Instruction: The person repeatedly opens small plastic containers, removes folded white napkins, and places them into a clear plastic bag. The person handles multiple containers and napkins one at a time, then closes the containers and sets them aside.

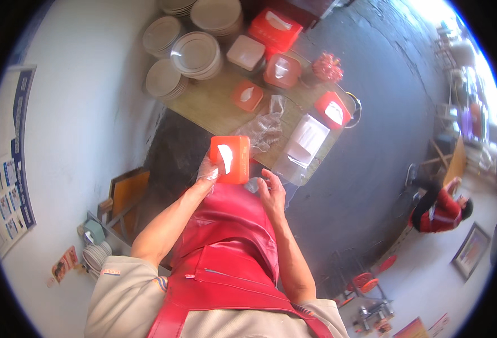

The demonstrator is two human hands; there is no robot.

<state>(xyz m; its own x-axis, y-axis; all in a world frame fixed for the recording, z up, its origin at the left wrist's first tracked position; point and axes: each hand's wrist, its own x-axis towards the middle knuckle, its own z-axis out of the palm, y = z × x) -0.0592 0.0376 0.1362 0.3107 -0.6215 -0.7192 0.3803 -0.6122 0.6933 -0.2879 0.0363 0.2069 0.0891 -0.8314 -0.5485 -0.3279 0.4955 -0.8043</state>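
Observation:
My left hand (209, 170), in a thin clear plastic glove, holds an orange-red tissue box (237, 158) with a white tissue showing in its slot. To its right my right hand (273, 190) is raised with fingers apart and holds nothing. Beyond them, on the table (202, 103), lies a crumpled clear plastic bag (263, 131). A pack of white paper (307, 141) in clear film rests near the table's right corner. More red tissue boxes stand further back, among them a small one (247, 96), a rounded one (282, 71) and one by the right edge (334, 110).
Stacks of plates (195, 55) stand at the table's far left beside the wall. A large red tissue box (276, 29), a pale square box (246, 52) and a red bumpy object (327, 67) are at the back. Folded boards (130, 190) lean at left; a person (440, 209) sits far right.

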